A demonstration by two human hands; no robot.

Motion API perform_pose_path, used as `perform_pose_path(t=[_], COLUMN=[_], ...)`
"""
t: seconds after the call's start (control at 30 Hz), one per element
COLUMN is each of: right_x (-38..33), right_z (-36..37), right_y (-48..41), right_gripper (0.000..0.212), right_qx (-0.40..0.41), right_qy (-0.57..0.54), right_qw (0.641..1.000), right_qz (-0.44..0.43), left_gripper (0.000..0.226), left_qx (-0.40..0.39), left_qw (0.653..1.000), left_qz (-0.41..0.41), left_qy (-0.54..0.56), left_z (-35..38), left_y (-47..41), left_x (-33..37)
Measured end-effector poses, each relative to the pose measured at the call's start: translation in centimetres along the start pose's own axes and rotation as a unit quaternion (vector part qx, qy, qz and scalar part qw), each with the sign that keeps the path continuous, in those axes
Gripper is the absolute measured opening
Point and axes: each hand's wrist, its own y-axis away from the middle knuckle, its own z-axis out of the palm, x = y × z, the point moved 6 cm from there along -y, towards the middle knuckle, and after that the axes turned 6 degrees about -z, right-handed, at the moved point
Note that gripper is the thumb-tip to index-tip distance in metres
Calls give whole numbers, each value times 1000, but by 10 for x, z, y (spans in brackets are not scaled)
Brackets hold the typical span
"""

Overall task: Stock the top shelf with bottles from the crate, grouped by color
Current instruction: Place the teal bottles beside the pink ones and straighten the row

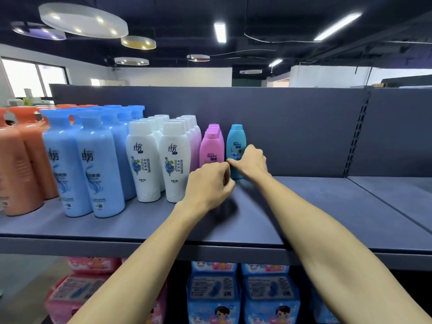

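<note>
I take the step in hand to be seating the teal bottle (236,141) on the top shelf (304,206), just right of the pink bottles (211,146). The right hand (251,163) is on its lower half, thumb laid across the front and fingers curled round the far side, so I read it as gripping the bottle, which stands upright with its base on the shelf. The left hand (208,183) hovers in front of the pink row with its fingers curled into the palm, and I see nothing in them. The crate is out of view.

To do this well, I would press the teal bottle back toward the back panel (292,127) with its label facing out, leaving a small gap from the pink row so the colours read as separate groups. I would let go gently, since a tall narrow bottle may tip. The left hand could steady the front pink bottle against a knock.

The shelf is a matt grey-blue board. From the left it carries orange bottles (18,160), blue bottles (93,160) and white bottles (145,160), each in its own block. The shelf below holds pink packs (77,288) and blue packs (268,293). Overhead I see a dark ceiling with round lamps (83,19) and strip lights.
</note>
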Motion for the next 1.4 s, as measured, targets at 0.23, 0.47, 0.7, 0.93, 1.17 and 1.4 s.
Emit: perform_pose_path(t=[0.23,0.47,0.7,0.93,1.17,1.4], right_x=[1,0,-5,-18,-28,-37], right_z=[7,9,-6,-29,-63,-96], right_y=[-3,-3,8,38,80,125], right_gripper=[61,58,63,49,35,25], right_qx=[-8,-11,-16,-20,4,30], right_qy=[0,11,33,111,154,174], right_qw=[1000,1000,999,992,984,981], right_qz=[-5,-10,-8,-62,-88,-78], left_gripper=[10,10,10,8,8,9], left_qx=[10,5,3,2,-16,-28], left_qw=[1000,1000,1000,1000,999,997], left_qz=[7,7,3,3,17,53], left_qy=[-1,8,9,17,28,56], left_z=[3,7,-4,-26,-53,-73], left_y=[-5,-3,1,15,34,56], left_x=[-6,-7,-9,1,19,28])
